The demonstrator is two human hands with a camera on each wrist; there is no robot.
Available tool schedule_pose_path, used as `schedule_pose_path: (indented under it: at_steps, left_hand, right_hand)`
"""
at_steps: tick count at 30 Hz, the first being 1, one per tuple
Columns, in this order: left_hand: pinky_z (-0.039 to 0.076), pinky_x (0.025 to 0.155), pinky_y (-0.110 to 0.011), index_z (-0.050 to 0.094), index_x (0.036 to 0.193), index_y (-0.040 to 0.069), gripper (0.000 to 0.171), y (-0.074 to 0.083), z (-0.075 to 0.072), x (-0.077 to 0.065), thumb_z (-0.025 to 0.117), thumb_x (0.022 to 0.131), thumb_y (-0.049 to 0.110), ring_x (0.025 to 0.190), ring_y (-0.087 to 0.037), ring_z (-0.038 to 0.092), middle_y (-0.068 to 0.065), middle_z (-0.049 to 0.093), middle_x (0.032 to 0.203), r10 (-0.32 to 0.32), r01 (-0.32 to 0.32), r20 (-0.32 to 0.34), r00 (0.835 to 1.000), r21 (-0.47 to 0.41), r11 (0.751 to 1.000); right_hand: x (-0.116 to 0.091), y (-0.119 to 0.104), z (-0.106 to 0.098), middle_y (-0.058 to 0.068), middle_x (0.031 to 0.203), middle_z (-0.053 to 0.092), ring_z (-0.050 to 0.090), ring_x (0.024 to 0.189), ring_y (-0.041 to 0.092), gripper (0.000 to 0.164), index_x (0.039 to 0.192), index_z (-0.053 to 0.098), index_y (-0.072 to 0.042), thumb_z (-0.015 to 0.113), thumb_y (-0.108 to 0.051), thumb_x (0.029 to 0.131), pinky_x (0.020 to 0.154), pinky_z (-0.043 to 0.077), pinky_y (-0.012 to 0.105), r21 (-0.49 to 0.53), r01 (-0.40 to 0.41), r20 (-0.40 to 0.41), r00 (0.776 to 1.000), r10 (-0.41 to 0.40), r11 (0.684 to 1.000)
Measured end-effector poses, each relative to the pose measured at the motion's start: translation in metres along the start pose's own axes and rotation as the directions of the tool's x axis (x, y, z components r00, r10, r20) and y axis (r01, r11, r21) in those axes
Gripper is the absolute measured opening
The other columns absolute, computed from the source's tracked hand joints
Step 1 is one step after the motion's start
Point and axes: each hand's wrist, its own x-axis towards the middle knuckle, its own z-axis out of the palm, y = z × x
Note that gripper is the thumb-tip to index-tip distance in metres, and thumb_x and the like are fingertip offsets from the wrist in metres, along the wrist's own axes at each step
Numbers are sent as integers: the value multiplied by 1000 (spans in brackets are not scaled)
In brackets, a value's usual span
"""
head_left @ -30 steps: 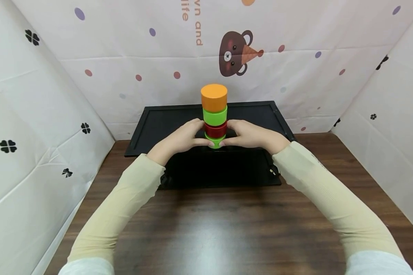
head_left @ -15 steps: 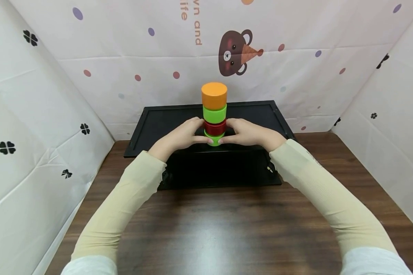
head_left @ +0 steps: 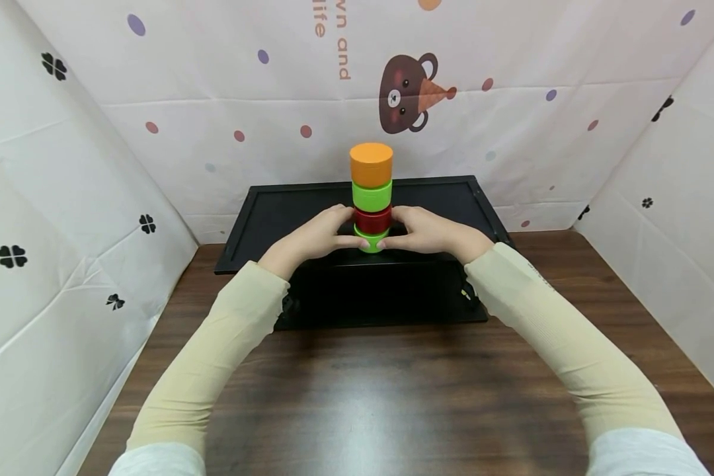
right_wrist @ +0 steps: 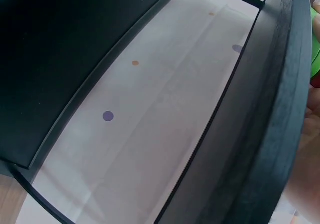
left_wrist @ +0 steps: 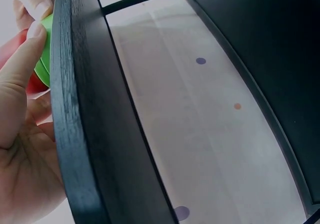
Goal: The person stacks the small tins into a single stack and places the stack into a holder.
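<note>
A four-coloured-looking tower of round pieces stands near the front edge of the upper shelf [head_left: 297,201] of a black rack. From the top come a wide orange cylinder [head_left: 371,168], a green cylinder [head_left: 371,198], a dark red cylinder [head_left: 373,220] and a smaller green cylinder [head_left: 371,242]. My left hand [head_left: 312,235] grips the lower tower from the left, thumb on the bottom green piece, fingers beside the red. From the right, my right hand [head_left: 431,231] holds it likewise. In the left wrist view, the thumb presses the green piece [left_wrist: 46,51]. Fingertips behind the tower are hidden.
The rack's dark lower tier [head_left: 375,297] lies under the upper shelf, on a brown wooden table [head_left: 357,390]. A printed white cloth [head_left: 214,66] hangs close behind the rack, and white side panels flank the table.
Both hands and the tower have shifted slightly back, away from the shelf's front edge, mostly in the first half second. The grip looks the same throughout.
</note>
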Motion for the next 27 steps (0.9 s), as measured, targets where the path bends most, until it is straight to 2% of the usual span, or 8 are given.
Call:
schedule_pose_path:
  at_steps: [16, 27]
  left_hand:
    - [37, 105, -42, 49, 134, 4, 60, -1, 2, -3, 70, 86, 34, 117, -24, 48, -12, 56, 125, 23, -22, -12, 1000, 62, 998]
    - [38, 105, -44, 51, 132, 4, 60, -3, -1, -15, 69, 86, 38, 121, -25, 47, -13, 52, 127, -21, 25, -47, 999, 83, 996]
  right_hand:
    - [-4, 0, 0, 15, 126, 59, 55, 115, 27, 51, 129, 52, 0, 66, -28, 90, 103, 41, 46, -16, -5, -22, 1000, 5, 1000]
    - [-10, 3, -2, 16, 123, 60, 56, 115, 29, 49, 126, 53, 2, 66, -29, 90, 103, 40, 48, -23, -24, -49, 999, 23, 999]
